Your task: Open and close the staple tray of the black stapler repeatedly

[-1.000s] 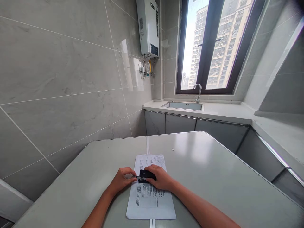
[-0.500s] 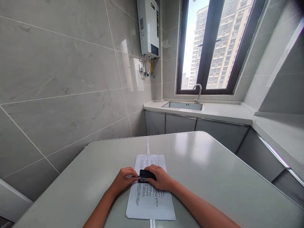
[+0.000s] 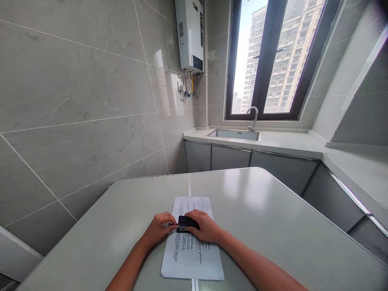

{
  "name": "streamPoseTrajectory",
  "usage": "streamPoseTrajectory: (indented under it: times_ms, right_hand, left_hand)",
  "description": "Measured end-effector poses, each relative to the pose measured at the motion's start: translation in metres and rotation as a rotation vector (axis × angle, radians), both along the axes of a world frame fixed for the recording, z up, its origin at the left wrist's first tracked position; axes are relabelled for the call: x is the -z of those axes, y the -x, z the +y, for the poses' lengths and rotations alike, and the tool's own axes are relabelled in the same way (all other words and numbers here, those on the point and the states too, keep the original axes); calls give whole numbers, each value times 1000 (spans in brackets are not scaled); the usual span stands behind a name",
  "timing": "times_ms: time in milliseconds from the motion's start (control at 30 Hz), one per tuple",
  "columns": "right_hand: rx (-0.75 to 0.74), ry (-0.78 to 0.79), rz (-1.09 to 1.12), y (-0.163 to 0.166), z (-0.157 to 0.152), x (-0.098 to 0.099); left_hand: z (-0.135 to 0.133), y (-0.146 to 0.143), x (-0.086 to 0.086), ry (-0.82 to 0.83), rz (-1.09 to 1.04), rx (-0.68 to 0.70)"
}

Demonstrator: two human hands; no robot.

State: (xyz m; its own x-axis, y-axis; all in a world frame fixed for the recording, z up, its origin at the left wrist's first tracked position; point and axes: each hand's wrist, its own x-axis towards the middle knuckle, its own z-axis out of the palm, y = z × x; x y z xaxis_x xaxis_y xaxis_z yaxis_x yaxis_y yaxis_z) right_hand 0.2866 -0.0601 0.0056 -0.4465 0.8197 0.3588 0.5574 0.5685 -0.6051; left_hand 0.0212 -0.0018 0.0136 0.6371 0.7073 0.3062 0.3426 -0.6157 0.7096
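Observation:
A printed sheet of paper (image 3: pixel 192 254) lies on the grey table (image 3: pixel 266 226) in front of me. Across its upper half sits a black stapler (image 3: pixel 186 223). My right hand (image 3: pixel 206 227) is closed over the stapler's body from the right. My left hand (image 3: pixel 157 229) is curled at the paper's left edge, its fingertips pinching the stapler's metal front end. Both forearms reach in from the bottom of the view.
A tiled wall runs along the left. Beyond the table stands a counter with a steel sink (image 3: pixel 233 134) and tap (image 3: pixel 253 117) under a window. A white water heater (image 3: pixel 190 34) hangs on the wall. A counter edge runs along the right side.
Both hands stay on the stapler. The left fingertips have shifted slightly toward its front end; the paper has barely moved.

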Motion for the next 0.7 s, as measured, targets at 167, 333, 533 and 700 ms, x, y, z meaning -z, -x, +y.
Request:
streamPoseTrajectory:
  times_ms: [167, 333, 533, 700]
  right_hand:
    - [-3, -4, 5, 0, 1, 1]
    - [-4, -3, 4, -1, 1, 2]
    - [-11, 8, 12, -1, 0, -1]
    - [-5, 33, 33, -1, -1, -4]
  left_hand:
    - [2, 2, 2, -6, 37, 13]
    - [4, 2, 2, -24, 88, 8]
    - [4, 19, -8, 65, 100, 68]
    - [9, 36, -10, 101, 119, 107]
